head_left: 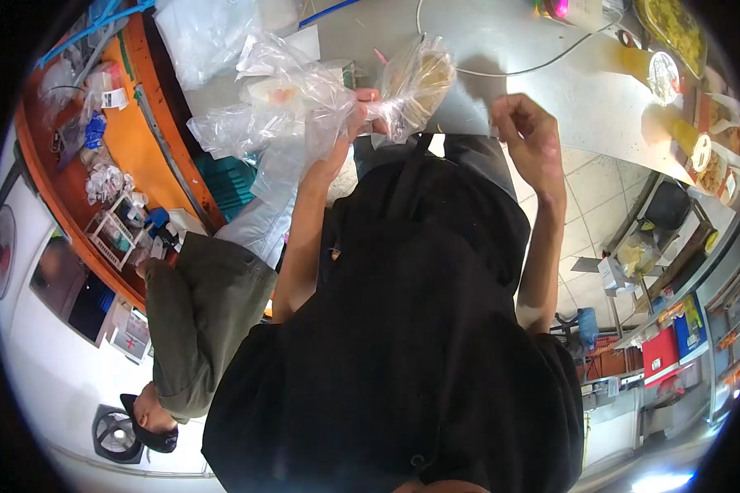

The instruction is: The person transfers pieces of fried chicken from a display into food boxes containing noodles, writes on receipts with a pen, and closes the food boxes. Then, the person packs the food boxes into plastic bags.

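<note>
My left hand [362, 119] is closed round the gathered neck of a clear plastic bag [423, 78] that has yellowish contents. More crumpled clear plastic [284, 94] lies against that hand's other side. My right hand [526, 131] is raised at the metal table's edge, apart from the bag, with its fingers curled and the thumb near the index finger. Whether anything small is pinched between those fingertips is too unclear to make out. The metal table [567, 99] stretches beyond both hands.
A pale cable [543, 67] curves over the table. Yellow containers [664, 74] and a tray of yellow food [674, 29] stand at the right. Clear bags [197, 41] lie at the back left. Another person [205, 320] stands by the orange counter [131, 123].
</note>
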Available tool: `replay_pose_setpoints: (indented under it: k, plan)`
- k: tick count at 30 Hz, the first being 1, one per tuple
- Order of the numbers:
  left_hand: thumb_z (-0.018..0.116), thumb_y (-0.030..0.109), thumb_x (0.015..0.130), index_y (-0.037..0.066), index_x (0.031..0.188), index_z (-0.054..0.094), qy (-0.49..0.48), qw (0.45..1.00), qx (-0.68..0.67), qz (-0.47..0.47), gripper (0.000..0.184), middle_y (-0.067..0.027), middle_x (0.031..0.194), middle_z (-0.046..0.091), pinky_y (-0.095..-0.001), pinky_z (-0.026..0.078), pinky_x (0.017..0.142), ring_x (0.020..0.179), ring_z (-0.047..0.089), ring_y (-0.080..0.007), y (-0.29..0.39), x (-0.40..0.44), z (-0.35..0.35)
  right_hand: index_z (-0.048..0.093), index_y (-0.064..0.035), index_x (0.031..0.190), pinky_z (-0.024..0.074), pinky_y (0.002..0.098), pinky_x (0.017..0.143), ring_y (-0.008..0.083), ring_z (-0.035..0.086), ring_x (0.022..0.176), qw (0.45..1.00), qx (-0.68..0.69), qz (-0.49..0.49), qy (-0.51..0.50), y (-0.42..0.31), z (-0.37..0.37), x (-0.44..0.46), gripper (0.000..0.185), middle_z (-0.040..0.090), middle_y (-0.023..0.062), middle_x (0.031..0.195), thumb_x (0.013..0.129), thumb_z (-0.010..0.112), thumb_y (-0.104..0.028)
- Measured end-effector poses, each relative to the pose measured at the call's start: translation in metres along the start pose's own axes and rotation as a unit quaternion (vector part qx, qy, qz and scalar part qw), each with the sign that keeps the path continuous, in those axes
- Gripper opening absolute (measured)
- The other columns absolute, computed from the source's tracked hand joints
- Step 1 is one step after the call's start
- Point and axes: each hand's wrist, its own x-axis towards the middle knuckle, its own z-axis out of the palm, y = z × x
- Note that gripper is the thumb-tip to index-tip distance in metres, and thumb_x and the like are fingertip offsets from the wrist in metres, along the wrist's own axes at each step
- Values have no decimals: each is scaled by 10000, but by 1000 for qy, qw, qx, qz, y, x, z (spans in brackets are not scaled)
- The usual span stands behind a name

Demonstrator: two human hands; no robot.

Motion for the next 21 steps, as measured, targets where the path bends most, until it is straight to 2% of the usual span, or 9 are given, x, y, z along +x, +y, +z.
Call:
replay_pose_setpoints:
  k: [3, 7, 8, 10, 11, 15, 18, 19, 21]
  plan:
    - [603, 365, 953, 28, 1173, 599, -25, 995, 93, -9, 402, -90, 1096, 615, -341, 521, 806, 950, 614, -184, -9, 0, -15, 626, 2, 1104, 502, 298, 718, 190, 621, 761, 962, -240, -131, 20, 20, -11, -16, 213, 666, 113, 909, 894, 593, -17]
    - [547, 372, 983, 16, 1240, 572, -18, 966, 257, -20, 440, -100, 1250, 577, -330, 480, 891, 1082, 574, -178, 5, -4, -8, 647, -24, 1113, 460, 244, 654, 119, 612, 811, 974, -142, -160, 79, -13, 21, -13, 214, 642, 80, 851, 910, 590, 10]
    - [554, 306, 969, 25, 1256, 568, -47, 925, 367, 89, 402, -95, 1190, 603, -337, 494, 834, 997, 594, -174, 2, -3, -13, 649, -27, 1105, 454, 241, 644, 113, 605, 786, 990, -23, -123, 57, -23, 33, -10, 212, 638, 76, 837, 903, 600, 13]
    - [560, 211, 946, 38, 1289, 549, -101, 792, 552, 241, 384, -92, 1121, 634, -347, 512, 757, 892, 618, -173, -4, -2, -24, 642, -25, 1067, 508, 358, 664, 325, 647, 791, 992, 21, -125, 3, -42, 53, -6, 240, 664, 156, 921, 838, 609, 40]
    - [560, 183, 939, 42, 1307, 535, -119, 715, 624, 291, 395, -92, 1112, 639, -351, 518, 738, 873, 622, -175, -1, -2, -24, 638, -18, 1028, 501, 356, 625, 298, 651, 755, 983, -12, -183, 7, -44, 59, 1, 195, 663, 153, 890, 838, 632, 24]
    - [523, 219, 933, 38, 1388, 438, -168, 444, 850, 229, 496, -119, 1272, 568, -355, 509, 816, 1056, 575, -215, 23, -24, -14, 638, -20, 983, 496, 366, 639, 291, 645, 753, 979, 0, -204, -6, -49, 77, 29, 155, 655, 153, 855, 830, 652, 4]
    - [637, 158, 803, 64, 1312, 503, -52, 645, 762, 28, 535, -133, 1310, 507, -353, 479, 842, 1044, 538, -237, 31, -2, 22, 636, -12, 938, 489, 381, 650, 302, 632, 736, 958, -23, -276, 72, -60, 87, 63, 100, 641, 151, 823, 839, 639, -3]
    - [665, 93, 748, 71, 1269, 552, 57, 753, 636, 158, 533, -140, 1269, 528, -359, 455, 866, 1016, 532, -252, 22, -9, 24, 638, -16, 896, 473, 398, 632, 303, 611, 699, 949, -43, -287, 123, -63, 94, 83, 58, 624, 142, 797, 844, 641, -40]
    - [668, 34, 689, 57, 1225, 602, 139, 838, 517, 101, 540, -133, 1261, 552, -366, 396, 948, 1105, 499, -254, 25, -6, 20, 665, -35, 871, 433, 356, 573, 221, 600, 678, 893, -157, -346, 240, -74, 106, 137, 65, 644, 79, 811, 843, 668, -93]
